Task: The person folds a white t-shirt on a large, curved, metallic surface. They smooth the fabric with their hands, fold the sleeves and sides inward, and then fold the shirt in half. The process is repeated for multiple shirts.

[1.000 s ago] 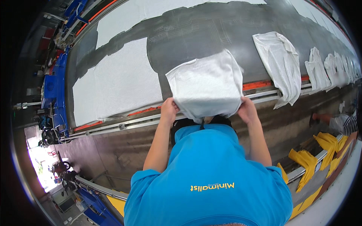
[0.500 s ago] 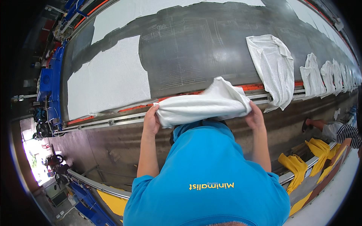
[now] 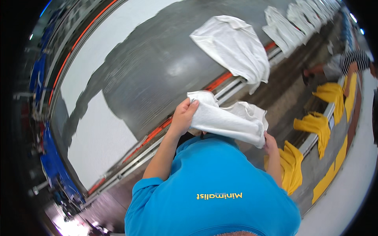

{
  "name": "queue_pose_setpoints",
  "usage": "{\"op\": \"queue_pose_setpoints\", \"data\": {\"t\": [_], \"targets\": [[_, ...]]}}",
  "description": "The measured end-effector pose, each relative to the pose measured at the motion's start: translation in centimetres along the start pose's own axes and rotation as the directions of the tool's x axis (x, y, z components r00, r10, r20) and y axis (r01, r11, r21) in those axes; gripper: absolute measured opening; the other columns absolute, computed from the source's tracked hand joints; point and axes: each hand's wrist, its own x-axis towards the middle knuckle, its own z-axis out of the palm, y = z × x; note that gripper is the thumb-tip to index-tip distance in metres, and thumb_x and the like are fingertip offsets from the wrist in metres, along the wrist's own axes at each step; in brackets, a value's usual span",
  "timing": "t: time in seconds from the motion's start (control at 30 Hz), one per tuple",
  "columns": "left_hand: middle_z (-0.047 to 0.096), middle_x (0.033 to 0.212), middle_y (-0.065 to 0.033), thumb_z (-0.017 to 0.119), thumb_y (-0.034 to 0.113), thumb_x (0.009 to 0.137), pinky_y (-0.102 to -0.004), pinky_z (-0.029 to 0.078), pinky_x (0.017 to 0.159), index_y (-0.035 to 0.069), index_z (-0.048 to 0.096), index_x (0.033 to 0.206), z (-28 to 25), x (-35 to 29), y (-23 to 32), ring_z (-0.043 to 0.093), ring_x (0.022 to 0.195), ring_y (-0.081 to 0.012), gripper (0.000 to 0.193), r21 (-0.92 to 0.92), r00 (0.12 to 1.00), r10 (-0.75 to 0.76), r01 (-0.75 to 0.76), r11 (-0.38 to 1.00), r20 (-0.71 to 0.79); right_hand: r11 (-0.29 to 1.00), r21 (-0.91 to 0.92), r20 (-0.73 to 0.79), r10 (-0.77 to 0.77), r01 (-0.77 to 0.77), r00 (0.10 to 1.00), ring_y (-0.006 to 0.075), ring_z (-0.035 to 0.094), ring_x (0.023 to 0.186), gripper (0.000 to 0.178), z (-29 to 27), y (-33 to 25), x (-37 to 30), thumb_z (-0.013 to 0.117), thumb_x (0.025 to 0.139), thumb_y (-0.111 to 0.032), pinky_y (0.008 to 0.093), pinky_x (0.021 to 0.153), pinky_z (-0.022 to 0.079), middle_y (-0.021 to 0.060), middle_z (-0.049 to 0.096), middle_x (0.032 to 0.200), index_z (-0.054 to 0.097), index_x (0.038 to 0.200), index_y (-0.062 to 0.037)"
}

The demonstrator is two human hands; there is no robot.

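Observation:
A folded piece of white fabric [image 3: 228, 122] stretches across in front of my chest, its upper edge loose and curling. My left hand [image 3: 184, 117] is closed on its left end, the thumb lying on top. At its lower right corner my right hand [image 3: 270, 143] grips the other end, its fingers partly hidden by the cloth. Just beyond the fabric is the long grey table [image 3: 169, 59]. Another white fabric piece [image 3: 236, 47] lies on that table and hangs over its near edge.
A flat white sheet [image 3: 98, 141] covers the table's left part. Several white pieces [image 3: 283, 31] drape over the edge farther right. An orange strip and metal rail [image 3: 228, 88] run along this edge. Yellow fabric pieces [image 3: 315, 128] hang on another table at right, beside a person in stripes [image 3: 352, 61].
My view has turned to the right, so the draped white pieces and yellow pieces show nearer the middle. The fabric in my hands now slants down to the right; both hands still hold it.

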Motion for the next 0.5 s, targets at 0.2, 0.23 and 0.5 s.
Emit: {"op": "queue_pose_setpoints", "data": {"t": [0.2,0.23,0.5], "targets": [[0.069,0.122,-0.0147,0.055,0.023,0.106,-0.0347,0.055,0.094,-0.003,0.059,0.131,-1.4,3.0,-5.6,0.068,0.108,-0.0214,0.037,0.026,0.882,-0.467,0.466,0.884,0.059,0.762,0.645,0.01,0.052,-0.046,0.999,0.0248,0.055,0.132,0.058,3.7,11.0,-7.3,0.05,0.108,-0.044,0.0429,0.11,0.045,0.0101,0.057,0.147,0.049,0.147,-0.001],[0.071,0.114,-0.0125,0.057,0.025,0.106,-0.0327,0.055,0.089,-0.001,0.064,0.124,0.0,3.5,-5.6,0.07,0.101,-0.0194,0.032,0.224,0.852,-0.523,0.512,0.829,-0.01,0.816,0.571,-0.046,0.133,-0.083,0.99,0.0255,0.061,0.124,0.05,3.6,12.1,-5.7,0.058,0.105,-0.036,0.0415,0.106,0.048,0.0118,0.063,0.137,0.055,0.139,-0.0001],[0.073,0.097,-0.0054,0.058,0.032,0.105,-0.0318,0.056,0.077,0.005,0.067,0.11,11.4,10.2,-5.3,0.07,0.084,-0.0151,0.029,0.171,0.848,-0.417,0.381,0.909,0.326,0.529,0.683,-0.347,-0.371,0.503,0.861,0.0349,0.064,0.122,0.057,-1.1,-1.7,-9.9,0.054,0.104,-0.041,0.0478,0.107,0.05,0.0217,0.064,0.132,0.053,0.137,0.0062]]}}
